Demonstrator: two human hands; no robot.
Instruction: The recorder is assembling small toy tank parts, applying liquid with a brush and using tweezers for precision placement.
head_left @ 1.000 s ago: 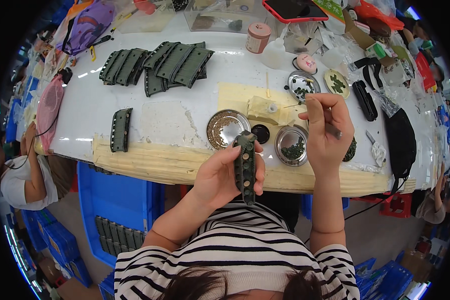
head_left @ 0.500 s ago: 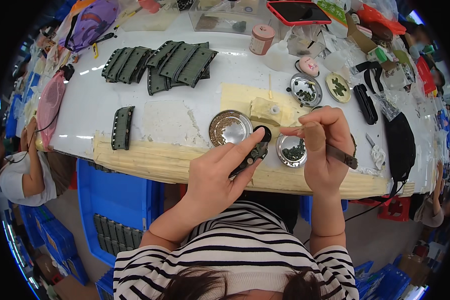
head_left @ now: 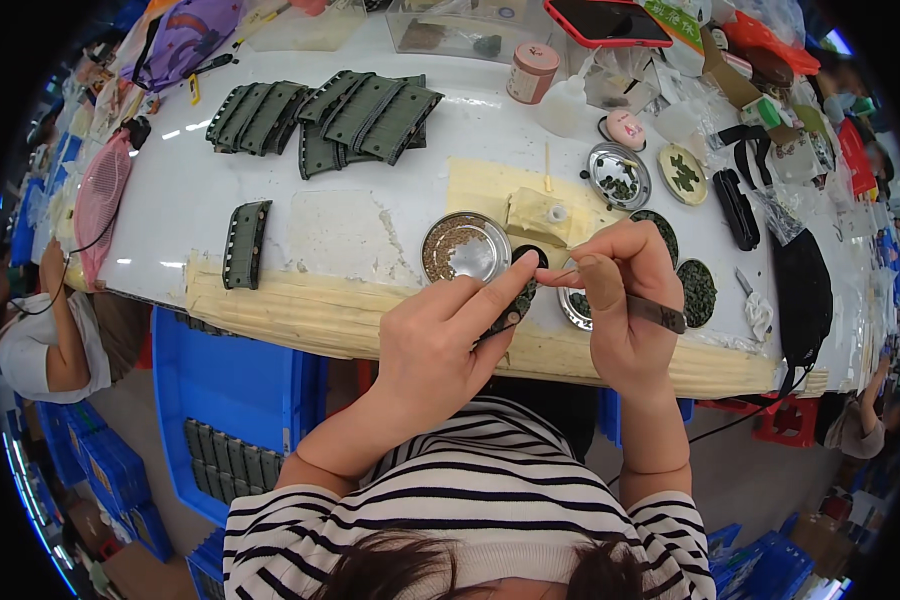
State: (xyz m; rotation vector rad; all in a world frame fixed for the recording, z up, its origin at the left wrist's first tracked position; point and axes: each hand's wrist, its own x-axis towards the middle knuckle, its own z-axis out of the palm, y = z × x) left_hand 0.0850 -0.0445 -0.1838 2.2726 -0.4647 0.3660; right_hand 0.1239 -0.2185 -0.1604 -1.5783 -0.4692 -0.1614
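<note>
My left hand [head_left: 428, 338] is closed round a dark green curved strip [head_left: 511, 312], its index finger stretched along the top. Pinched in my right hand [head_left: 632, 320] are metal tweezers [head_left: 658, 314], their flat end sticking out past the palm. Its fingertips meet the tip of my left index finger at the strip; whatever the tweezers' points hold is too small to make out. Just beyond my left hand sits a round metal dish [head_left: 483, 250] of small brownish bits. A second metal dish [head_left: 570, 308] with dark green bits is partly covered by my right hand.
Stacked green curved strips [head_left: 370, 115] lie at the back left, with a single strip [head_left: 245, 245] nearer the front. Dishes of green pieces [head_left: 697, 293] stand right of my right hand. A yellow block [head_left: 545, 218] sits mid-table. Below the edge is a blue crate [head_left: 230, 390].
My right hand has moved left and slightly down, so its fingertips now meet my left index finger. Dishes behind and right of it show more. My left hand still holds the strip.
</note>
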